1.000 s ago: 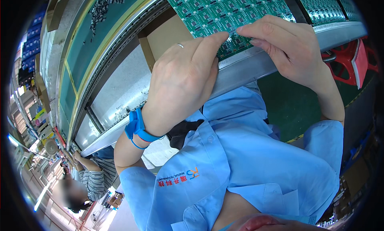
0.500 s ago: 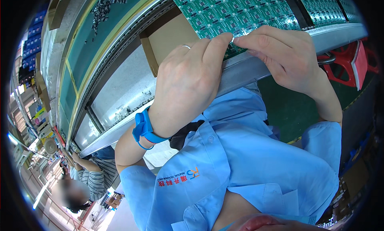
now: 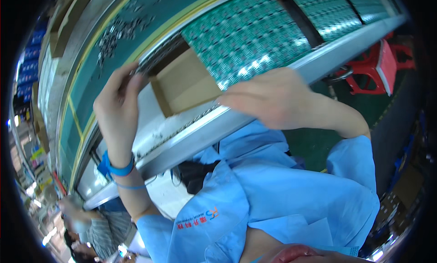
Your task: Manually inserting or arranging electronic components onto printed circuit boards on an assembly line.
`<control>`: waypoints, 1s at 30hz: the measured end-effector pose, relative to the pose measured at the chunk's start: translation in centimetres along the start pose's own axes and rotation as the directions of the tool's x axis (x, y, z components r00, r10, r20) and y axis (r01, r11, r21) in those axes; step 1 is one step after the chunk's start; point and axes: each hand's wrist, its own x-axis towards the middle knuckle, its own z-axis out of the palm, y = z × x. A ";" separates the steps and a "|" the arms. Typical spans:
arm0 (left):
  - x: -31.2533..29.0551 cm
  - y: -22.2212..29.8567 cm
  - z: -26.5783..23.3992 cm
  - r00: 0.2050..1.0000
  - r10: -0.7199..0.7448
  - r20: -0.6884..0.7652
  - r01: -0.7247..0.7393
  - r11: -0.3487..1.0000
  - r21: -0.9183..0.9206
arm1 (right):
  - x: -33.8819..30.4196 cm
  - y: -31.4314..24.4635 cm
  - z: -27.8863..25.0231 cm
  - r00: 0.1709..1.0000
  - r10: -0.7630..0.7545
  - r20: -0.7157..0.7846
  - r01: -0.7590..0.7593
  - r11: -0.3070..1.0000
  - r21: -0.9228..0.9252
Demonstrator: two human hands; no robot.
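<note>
- Parted since the earlier frame, from fingertips nearly meeting over the green circuit-board panel [image 3: 241, 35]: swung the left hand [image 3: 117, 101] out to the left, and shifted the right hand [image 3: 273, 97] toward the panel's near left corner.
- Curved at the left, with thumb and forefinger partly apart beside the inner rail, pointing toward the pile of small parts [image 3: 116, 37]; cannot tell whether anything is between those fingertips.
- Bunched closely together at the right, fingers pointing left above the near metal rail [image 3: 332, 58], blurred by motion; cannot tell about a hold or about contact with panel or rail.
- Worn on the left wrist: a blue wristband [image 3: 116, 166].
- Lying flat behind the right hand: the panel, bright with glare along its near edge.
- Set between the two hands, against the panel's left side: an open cardboard box [image 3: 186, 83].
- Scattered past the left fingertips: the same dark and silvery parts, on a green surface [image 3: 84, 94] edged with yellow.
- Placed farther right, beyond a dark strip [image 3: 298, 19]: more green panels [image 3: 327, 12].
- Standing below the rail at right: a red stool [image 3: 357, 78].
- Seen at lower left: a co-worker in a striped top [image 3: 107, 233].
</note>
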 end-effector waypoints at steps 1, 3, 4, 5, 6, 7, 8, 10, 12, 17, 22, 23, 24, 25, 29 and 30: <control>-0.2 -0.6 -0.4 1.000 -0.027 -0.011 0.028 0.998 0.049 | 0.6 -0.2 0.4 0.999 -0.013 0.048 0.011 0.999 0.048; -0.5 -2.2 -0.2 0.999 -0.043 -0.012 0.043 0.998 0.040 | 1.6 -0.5 0.8 0.990 0.005 0.141 -0.001 1.000 -0.029; -1.2 -2.7 -0.7 0.998 -0.061 -0.027 0.062 0.998 0.033 | 2.4 -0.9 1.2 0.973 -0.012 0.229 0.022 0.999 -0.042; -1.5 -3.3 -0.4 0.998 -0.055 -0.024 0.055 0.998 0.012 | 2.6 -1.0 1.5 0.974 -0.001 0.227 0.019 0.997 -0.074; -1.7 -3.8 0.1 0.999 -0.047 -0.021 0.047 0.999 -0.009 | 2.7 -1.0 1.9 0.967 0.030 0.254 0.003 0.992 -0.127; -2.1 -4.2 0.1 0.999 -0.039 -0.028 0.037 0.997 -0.073 | 3.1 -1.1 2.0 0.958 0.048 0.283 0.001 0.985 -0.171; -2.4 -4.6 -0.1 0.999 -0.025 -0.045 0.021 0.996 -0.084 | 3.5 -1.3 2.0 0.958 0.046 0.283 0.010 0.981 -0.194; -2.9 -5.1 -0.4 0.997 -0.075 -0.005 0.074 0.991 -0.108 | 3.9 -1.5 1.6 0.939 0.106 0.327 -0.033 0.975 -0.222; -3.0 -5.3 -0.5 0.997 -0.068 -0.036 0.062 0.987 -0.151 | 3.8 -1.0 1.1 0.926 0.151 0.346 -0.066 0.967 -0.244; -3.0 -5.5 -1.2 0.998 -0.066 -0.024 0.061 0.985 -0.163 | 2.5 0.3 0.2 0.898 0.336 0.285 -0.231 0.910 -0.344; -4.0 -6.7 -2.1 0.995 -0.092 -0.027 0.087 0.983 -0.164 | 2.3 0.4 -0.1 0.885 0.387 0.258 -0.258 0.871 -0.419; -4.2 -7.0 -2.0 0.994 -0.098 -0.045 0.089 0.982 -0.168 | 2.2 0.5 -0.1 0.893 0.386 0.232 -0.265 0.867 -0.421; -4.3 -7.2 -2.1 0.994 -0.091 -0.053 0.081 0.982 -0.172 | 2.0 0.8 -0.2 0.896 0.383 0.227 -0.261 0.864 -0.430; -4.4 -7.4 -2.2 0.995 -0.089 -0.053 0.080 0.984 -0.160 | 1.7 1.0 -0.3 0.883 0.417 0.216 -0.289 0.844 -0.452; -4.8 -7.5 -2.6 0.993 -0.102 -0.059 0.092 0.985 -0.146 | 0.8 1.3 -0.6 0.881 0.445 0.162 -0.321 0.812 -0.487; -5.0 -7.7 -2.6 0.993 -0.097 -0.064 0.087 0.985 -0.146 | 0.6 1.4 -0.6 0.883 0.443 0.157 -0.319 0.811 -0.490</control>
